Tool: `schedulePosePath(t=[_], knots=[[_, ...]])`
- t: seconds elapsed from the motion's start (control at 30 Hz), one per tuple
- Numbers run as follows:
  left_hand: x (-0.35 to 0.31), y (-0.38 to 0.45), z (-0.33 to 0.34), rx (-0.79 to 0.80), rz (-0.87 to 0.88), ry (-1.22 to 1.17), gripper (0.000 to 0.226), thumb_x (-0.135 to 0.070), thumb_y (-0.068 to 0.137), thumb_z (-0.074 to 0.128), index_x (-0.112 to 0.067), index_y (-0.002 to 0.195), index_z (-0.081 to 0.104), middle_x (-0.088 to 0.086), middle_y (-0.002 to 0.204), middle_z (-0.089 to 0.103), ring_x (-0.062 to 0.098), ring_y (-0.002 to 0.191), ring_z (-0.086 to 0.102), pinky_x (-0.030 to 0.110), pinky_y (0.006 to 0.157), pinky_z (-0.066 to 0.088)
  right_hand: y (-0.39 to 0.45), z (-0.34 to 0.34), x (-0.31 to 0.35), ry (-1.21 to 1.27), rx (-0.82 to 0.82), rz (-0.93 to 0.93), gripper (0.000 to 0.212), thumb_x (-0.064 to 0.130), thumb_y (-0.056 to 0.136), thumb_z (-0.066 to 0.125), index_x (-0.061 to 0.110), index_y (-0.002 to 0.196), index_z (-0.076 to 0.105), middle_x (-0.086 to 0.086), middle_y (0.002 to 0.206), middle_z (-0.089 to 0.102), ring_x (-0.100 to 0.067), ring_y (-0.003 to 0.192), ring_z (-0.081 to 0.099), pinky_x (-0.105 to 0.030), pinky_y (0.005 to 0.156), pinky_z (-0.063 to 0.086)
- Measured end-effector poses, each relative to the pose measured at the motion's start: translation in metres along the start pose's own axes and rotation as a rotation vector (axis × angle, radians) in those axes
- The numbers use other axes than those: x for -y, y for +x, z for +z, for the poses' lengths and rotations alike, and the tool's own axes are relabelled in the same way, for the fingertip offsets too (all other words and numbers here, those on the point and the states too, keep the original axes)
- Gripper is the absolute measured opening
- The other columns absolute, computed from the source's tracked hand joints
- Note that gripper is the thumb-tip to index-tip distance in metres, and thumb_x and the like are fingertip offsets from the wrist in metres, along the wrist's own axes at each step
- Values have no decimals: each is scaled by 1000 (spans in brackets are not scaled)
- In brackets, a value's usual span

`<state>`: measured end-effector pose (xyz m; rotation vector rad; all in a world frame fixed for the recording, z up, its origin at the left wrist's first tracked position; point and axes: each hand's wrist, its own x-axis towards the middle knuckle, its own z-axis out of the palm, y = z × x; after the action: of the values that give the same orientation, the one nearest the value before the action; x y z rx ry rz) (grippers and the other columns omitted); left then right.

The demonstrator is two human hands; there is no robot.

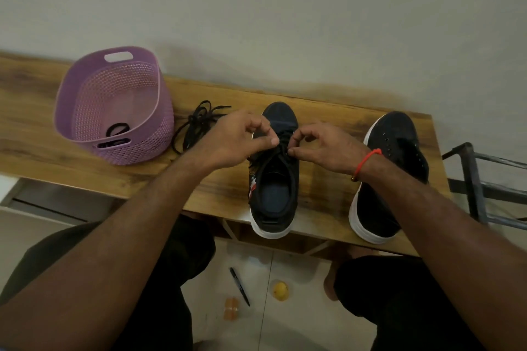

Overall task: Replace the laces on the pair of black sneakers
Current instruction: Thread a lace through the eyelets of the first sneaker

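Note:
Two black sneakers with white soles stand on a wooden table [42, 139], toes toward the wall. The middle sneaker [275, 194] carries a black lace [281, 141] across its eyelets. My left hand [236, 139] and my right hand [322, 148] meet over its tongue, each pinching part of that lace. The right sneaker [396, 139] shows bare eyelets with no lace. A loose black lace [196, 125] lies in a tangle on the table, left of my left hand.
A purple woven basket [85, 94] stands at the left with a coiled black lace [117, 129] inside. A dark metal frame [484, 185] is beside the table's right end. On the tiled floor below lie a pen [239, 286] and a yellow ball [281, 290].

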<state>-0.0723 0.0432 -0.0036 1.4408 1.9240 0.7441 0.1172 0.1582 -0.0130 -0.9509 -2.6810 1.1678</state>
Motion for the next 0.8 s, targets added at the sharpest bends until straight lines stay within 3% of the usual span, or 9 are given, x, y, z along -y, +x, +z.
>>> schedulePosePath(t=[0.07, 0.17, 0.37, 0.57, 0.7, 0.8], knots=[[0, 0, 10, -64, 61, 192, 6, -42, 86, 76, -43, 84, 70, -17, 133, 55, 13, 132, 42, 48, 102, 33, 1, 1, -1, -21, -10, 9, 9, 28, 92, 68, 20, 98, 71, 21, 95, 54, 5, 89, 49, -8, 71, 33], [-2, -1, 13, -108, 77, 297, 9, -45, 83, 77, -46, 82, 67, -23, 146, 43, 14, 135, 28, 42, 94, 22, 1, 2, -2, -32, -9, 39, 9, 28, 92, 68, 20, 97, 70, 14, 102, 54, -7, 102, 50, -24, 80, 37], [-1, -3, 11, -154, 124, 353, 8, -42, 80, 79, -38, 81, 73, -24, 151, 39, 16, 141, 21, 48, 103, 20, 1, 0, -2, -11, 0, 70, 2, 24, 90, 66, 22, 90, 64, 7, 107, 59, -12, 103, 53, -27, 76, 38], [-3, -4, 6, -91, 129, 366, 20, -38, 77, 79, -45, 69, 62, -25, 155, 34, 16, 150, 12, 56, 107, 13, 1, 0, -1, 2, -36, 20, 4, 23, 93, 65, 21, 96, 66, 15, 101, 57, 3, 90, 49, -11, 71, 34], [-3, -6, 9, -101, 155, 400, 17, -38, 77, 78, -42, 71, 63, -25, 154, 35, 16, 149, 11, 55, 107, 14, 3, 5, 1, 6, -45, -65, 9, 27, 94, 66, 20, 99, 70, 7, 108, 57, -5, 99, 49, -23, 84, 38], [-3, -6, 12, -118, 160, 418, 16, -39, 78, 77, -40, 73, 62, -23, 153, 37, 16, 148, 12, 57, 109, 16, 3, 7, 1, 3, -61, -75, 10, 26, 93, 67, 19, 99, 71, 10, 101, 54, -9, 102, 49, -29, 90, 41]])
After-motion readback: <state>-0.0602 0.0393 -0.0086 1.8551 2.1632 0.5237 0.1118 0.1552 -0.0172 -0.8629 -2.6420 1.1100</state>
